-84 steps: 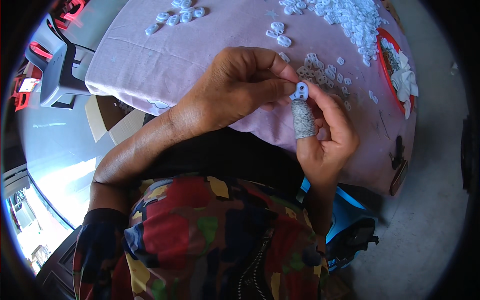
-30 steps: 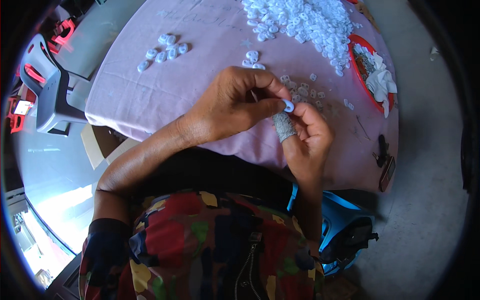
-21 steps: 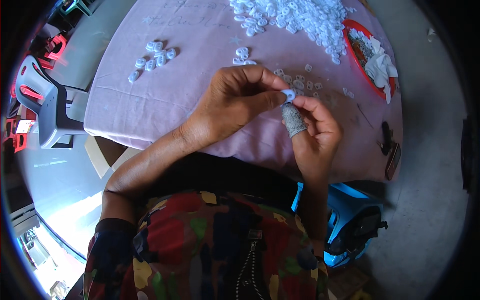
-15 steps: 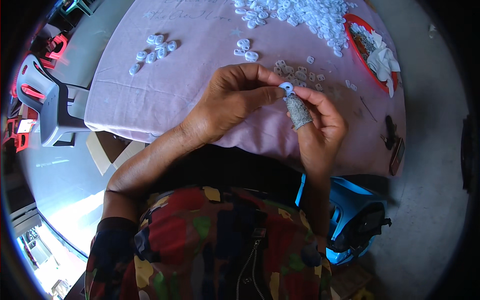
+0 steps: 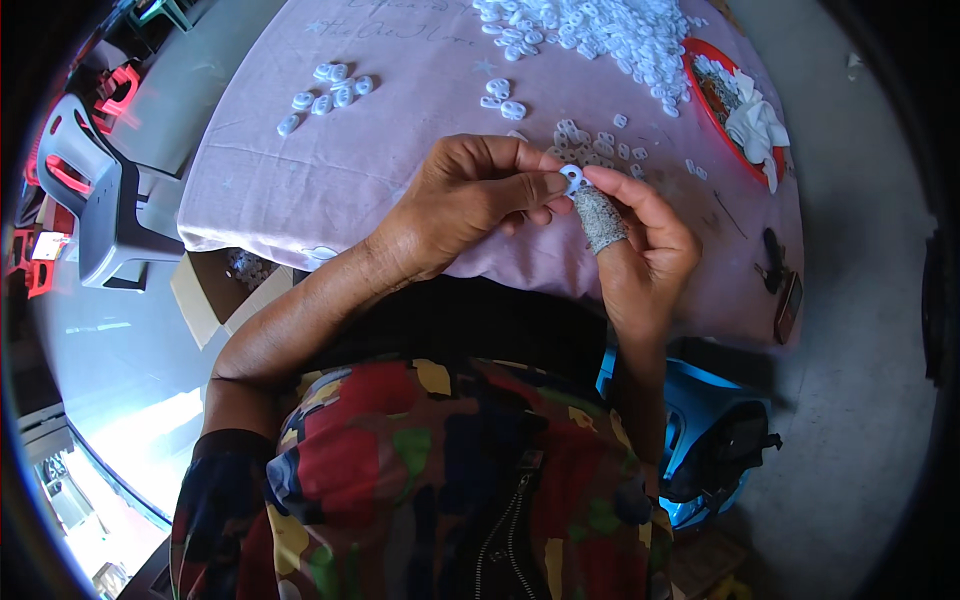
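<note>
A small white plastic piece with holes point(image 5: 572, 173) is pinched between the thumb and forefinger of my left hand point(image 5: 470, 195). My right hand point(image 5: 648, 235) grips the same piece from the other side. Its thumb wears a grey, rough-textured sleeve point(image 5: 601, 220) and presses near the lower edge of the piece. Just beyond my fingers lie several small whitish pieces point(image 5: 605, 140) on the pink cloth, partly hidden by my hands. Farther off sit a few larger white oval pieces point(image 5: 513, 110), with another group of ovals point(image 5: 322, 104) to the left.
A big heap of white pieces point(image 5: 620, 45) covers the table's far side. Beside it stands a red basin point(image 5: 722, 130) with a white cloth point(image 5: 755, 125). Keys point(image 5: 772, 262) and a phone point(image 5: 789, 305) lie at the right edge. An open cardboard box point(image 5: 200, 295) stands at lower left, near a grey chair point(image 5: 120, 210).
The piece has turned slightly between my fingers, so its hole faces up more plainly. More of my left fingers shows beneath it. The whole view has shifted a little, revealing white pieces in the box.
</note>
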Demonstrator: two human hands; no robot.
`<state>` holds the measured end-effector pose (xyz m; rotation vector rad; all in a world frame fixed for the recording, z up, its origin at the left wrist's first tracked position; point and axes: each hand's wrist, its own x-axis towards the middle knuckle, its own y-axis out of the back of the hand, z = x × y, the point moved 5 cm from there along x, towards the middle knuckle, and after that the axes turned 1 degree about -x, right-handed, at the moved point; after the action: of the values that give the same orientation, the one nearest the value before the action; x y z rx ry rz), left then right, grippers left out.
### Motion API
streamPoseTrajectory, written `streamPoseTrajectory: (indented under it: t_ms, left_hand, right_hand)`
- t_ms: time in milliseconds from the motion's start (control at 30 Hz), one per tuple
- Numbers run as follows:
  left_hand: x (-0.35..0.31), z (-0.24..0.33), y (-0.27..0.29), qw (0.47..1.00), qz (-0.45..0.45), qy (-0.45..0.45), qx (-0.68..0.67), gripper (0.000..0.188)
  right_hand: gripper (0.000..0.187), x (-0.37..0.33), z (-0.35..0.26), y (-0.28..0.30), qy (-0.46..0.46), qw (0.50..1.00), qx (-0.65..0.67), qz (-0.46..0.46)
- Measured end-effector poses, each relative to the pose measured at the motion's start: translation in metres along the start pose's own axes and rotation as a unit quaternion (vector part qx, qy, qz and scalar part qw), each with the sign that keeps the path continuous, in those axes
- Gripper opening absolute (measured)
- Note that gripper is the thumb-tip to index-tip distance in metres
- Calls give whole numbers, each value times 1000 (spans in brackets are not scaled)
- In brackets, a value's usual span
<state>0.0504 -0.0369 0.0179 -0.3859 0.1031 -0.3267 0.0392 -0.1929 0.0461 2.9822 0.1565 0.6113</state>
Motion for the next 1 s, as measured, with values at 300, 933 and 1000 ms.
streamPoseTrajectory:
  t_ms: [300,933,1000]
  left_hand:
    - [-6,3,15,998,-26,-37,48,21]
    - [-7,3,6,984,-125,1,129,19]
    - [-7,2,6,979,-146,7,141,21]
  right_hand:
    - [29,8,-7,-13,25,998,-30,-46]
    - [39,9,-16,-3,113,952,-176,-221]
    - [38,9,-16,-5,125,951,-176,-222]
